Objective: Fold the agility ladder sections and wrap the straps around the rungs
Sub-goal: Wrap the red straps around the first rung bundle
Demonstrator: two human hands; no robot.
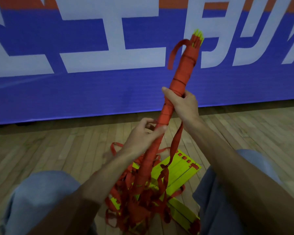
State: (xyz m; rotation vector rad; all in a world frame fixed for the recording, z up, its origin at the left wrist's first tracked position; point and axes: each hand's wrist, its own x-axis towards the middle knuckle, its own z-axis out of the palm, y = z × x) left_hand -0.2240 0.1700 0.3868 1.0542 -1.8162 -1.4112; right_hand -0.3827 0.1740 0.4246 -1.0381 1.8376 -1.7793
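The wrapped bundle (182,77) of rungs, bound in red strap with yellow tips (198,33) at its far end, slants up and right in front of a blue banner (75,92) with white lettering. The right hand (183,103) has its fingers clasped round the bundle's middle, and the left hand (143,134) curls its fingers round it just nearer and lower (one loose strap end (174,51) droops from the far tip). Below, on the wooden floor (49,146) between the denim-clad knees (41,192), flat yellow rungs (178,170) lie under a tangle of red straps (143,192) that hides the bundle's near end.
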